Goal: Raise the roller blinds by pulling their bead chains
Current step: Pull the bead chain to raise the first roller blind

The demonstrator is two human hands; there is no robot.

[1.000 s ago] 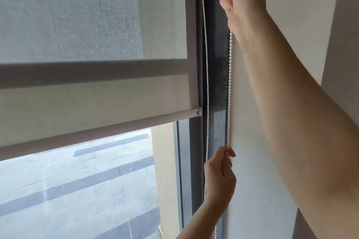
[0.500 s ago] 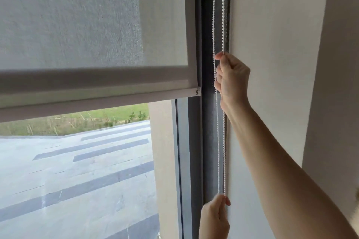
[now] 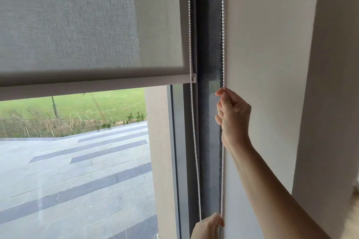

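Note:
A grey roller blind (image 3: 87, 25) covers the upper window, its bottom bar (image 3: 97, 86) ending at a white end cap beside the dark frame. A white bead chain hangs in two strands: the left strand (image 3: 191, 25) next to the blind's edge, the right strand (image 3: 222, 25) along the wall corner. My right hand (image 3: 232, 116) is closed on the right strand at mid height, just below the bar's level. My left hand (image 3: 208, 228) pinches the same strand at the bottom edge of view, partly cut off.
A dark window frame (image 3: 207, 103) runs vertically between the glass and the pale wall (image 3: 268, 64). A wall corner (image 3: 310, 83) stands at the right. Through the glass lie grey paving and a green lawn.
Both hands have travelled down the right strand, my right hand from the top of view to mid height. The blind's bottom bar has risen, showing more lawn outside.

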